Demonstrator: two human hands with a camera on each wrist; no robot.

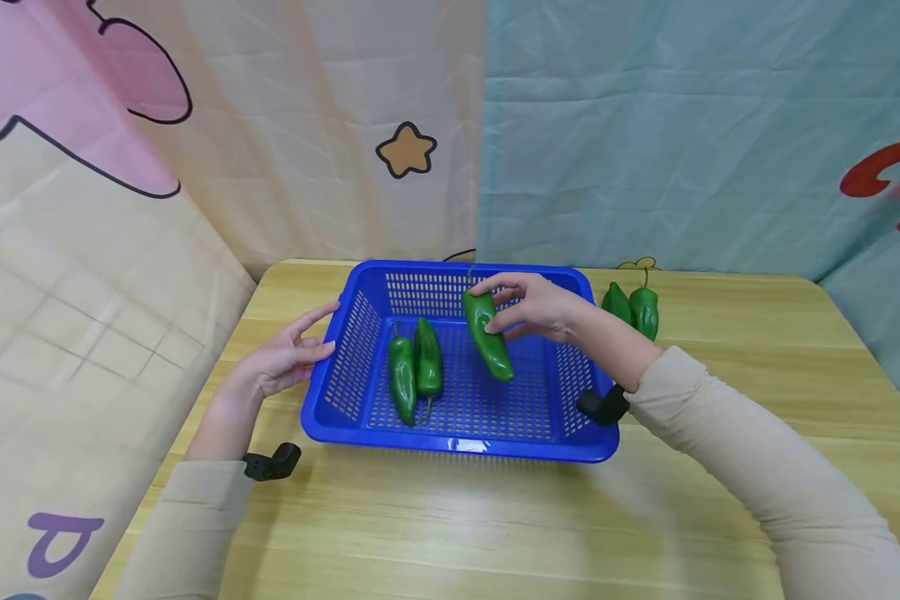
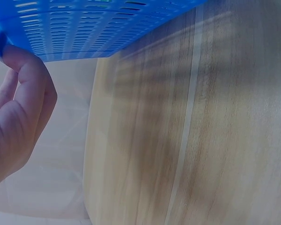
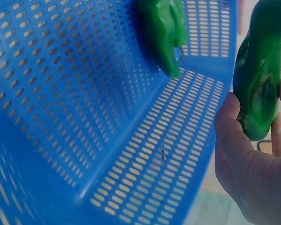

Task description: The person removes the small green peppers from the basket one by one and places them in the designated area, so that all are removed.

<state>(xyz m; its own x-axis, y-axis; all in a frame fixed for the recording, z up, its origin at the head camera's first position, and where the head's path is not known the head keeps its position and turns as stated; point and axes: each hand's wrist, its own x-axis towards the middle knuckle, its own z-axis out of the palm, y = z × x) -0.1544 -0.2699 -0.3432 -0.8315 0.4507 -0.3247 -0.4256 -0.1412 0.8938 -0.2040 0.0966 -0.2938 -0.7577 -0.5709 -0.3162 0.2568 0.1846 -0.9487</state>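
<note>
My right hand [image 1: 528, 307] pinches a green pepper [image 1: 487, 337] between thumb and fingers, above the right part of the blue plastic basket [image 1: 465, 443]. In the right wrist view the held pepper [image 3: 260, 70] stands upright in the fingers, beside the basket wall. Two more green peppers lie side by side on the basket floor: a left pepper [image 1: 401, 379] with its stem pointing away and a right pepper [image 1: 428, 358] with its stem toward me. My left hand [image 1: 281, 360] holds the basket's left rim by the fingertips; in the left wrist view the bent fingers [image 2: 30, 79] meet the rim.
To the right of the basket, a pair of green peppers [image 1: 643, 310] lies on the wooden table [image 1: 450, 517], partly hidden by my right forearm. A printed curtain [image 1: 607, 167] hangs behind and beside the table. A black wrist camera [image 1: 603, 404] overlaps the basket's right rim.
</note>
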